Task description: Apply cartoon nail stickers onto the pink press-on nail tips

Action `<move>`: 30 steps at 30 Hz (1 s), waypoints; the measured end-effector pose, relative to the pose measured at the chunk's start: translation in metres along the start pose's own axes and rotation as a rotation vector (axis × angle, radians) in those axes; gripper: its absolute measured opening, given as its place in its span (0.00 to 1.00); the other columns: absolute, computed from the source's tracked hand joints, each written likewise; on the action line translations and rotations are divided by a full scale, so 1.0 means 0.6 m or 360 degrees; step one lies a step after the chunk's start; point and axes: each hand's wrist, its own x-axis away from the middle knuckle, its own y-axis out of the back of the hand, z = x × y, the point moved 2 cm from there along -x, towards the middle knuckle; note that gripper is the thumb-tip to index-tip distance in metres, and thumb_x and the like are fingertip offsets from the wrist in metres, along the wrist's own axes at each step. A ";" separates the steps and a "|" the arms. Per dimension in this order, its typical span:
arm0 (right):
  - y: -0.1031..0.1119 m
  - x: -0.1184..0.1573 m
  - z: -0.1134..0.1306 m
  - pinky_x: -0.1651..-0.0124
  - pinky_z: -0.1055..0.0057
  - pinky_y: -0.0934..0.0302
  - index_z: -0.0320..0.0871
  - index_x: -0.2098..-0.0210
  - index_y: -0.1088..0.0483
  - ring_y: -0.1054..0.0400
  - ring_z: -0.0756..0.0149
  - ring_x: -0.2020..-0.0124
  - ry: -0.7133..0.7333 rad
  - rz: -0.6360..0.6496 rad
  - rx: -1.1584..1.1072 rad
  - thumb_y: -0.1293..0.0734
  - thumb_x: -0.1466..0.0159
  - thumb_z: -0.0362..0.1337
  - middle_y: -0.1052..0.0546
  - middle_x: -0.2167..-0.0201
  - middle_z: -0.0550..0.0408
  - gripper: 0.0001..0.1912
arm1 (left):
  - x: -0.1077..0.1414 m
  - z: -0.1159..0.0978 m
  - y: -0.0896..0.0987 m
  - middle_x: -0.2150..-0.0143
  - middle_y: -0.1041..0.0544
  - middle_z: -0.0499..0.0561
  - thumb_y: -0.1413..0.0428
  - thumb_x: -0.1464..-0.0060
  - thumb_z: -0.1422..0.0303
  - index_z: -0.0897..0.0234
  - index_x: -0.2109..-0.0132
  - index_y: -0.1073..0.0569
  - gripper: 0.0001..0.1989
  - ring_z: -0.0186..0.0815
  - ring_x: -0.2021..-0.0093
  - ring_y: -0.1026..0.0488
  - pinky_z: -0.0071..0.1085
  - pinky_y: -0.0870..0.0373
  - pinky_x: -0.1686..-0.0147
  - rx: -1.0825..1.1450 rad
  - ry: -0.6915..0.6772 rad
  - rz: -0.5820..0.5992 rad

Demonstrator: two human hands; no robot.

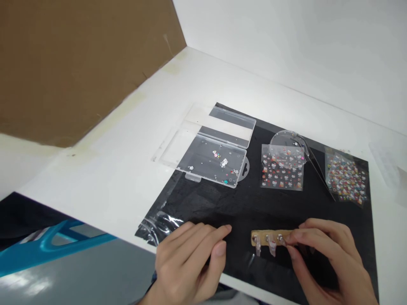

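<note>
A short wooden strip (262, 234) lies on the black mat near its front edge. Clear false nails (272, 246) hang from small round mounts along it. My right hand (333, 254) is at the strip's right part, thumb and forefinger closed around what looks like another false nail by the third mount; its fingers hide most of that nail and the strip's right end. To the left, my left hand (193, 258) rests over the mat, fingers loosely bent, thumb and forefinger apart, with nothing in it.
Behind the hands, an open clear plastic case (210, 169) holds small shiny charms. Right of it, a cartoon sticker sheet (281, 178) overlaps a round clear dish (280, 137). Thin tweezers (318, 167) lean beside a second sticker sheet (346, 178). A brown board (79, 63) stands at left.
</note>
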 end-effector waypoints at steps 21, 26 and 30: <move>0.002 -0.001 -0.002 0.57 0.67 0.28 0.48 0.51 0.26 0.20 0.66 0.59 0.0051 0.0031 0.0026 0.32 0.29 0.28 0.16 0.62 0.59 0.10 | -0.002 -0.001 -0.001 0.68 0.19 0.49 0.50 0.35 0.85 0.68 0.52 0.24 0.14 0.31 0.72 0.27 0.31 0.34 0.72 -0.0009 0.0007 -0.0006; 0.001 -0.003 -0.001 0.58 0.66 0.27 0.49 0.52 0.26 0.20 0.65 0.60 0.0047 0.0029 0.0029 0.32 0.29 0.28 0.15 0.63 0.58 0.10 | -0.003 -0.001 -0.002 0.68 0.19 0.49 0.49 0.34 0.84 0.68 0.52 0.24 0.13 0.31 0.73 0.27 0.30 0.35 0.72 -0.0002 0.0002 0.0023; -0.001 -0.005 -0.002 0.60 0.65 0.27 0.50 0.53 0.26 0.19 0.64 0.62 0.0028 0.0020 -0.0004 0.32 0.30 0.28 0.15 0.63 0.58 0.11 | -0.005 -0.001 -0.002 0.68 0.19 0.50 0.50 0.34 0.84 0.67 0.51 0.24 0.14 0.32 0.73 0.27 0.31 0.34 0.73 0.0008 0.0023 0.0011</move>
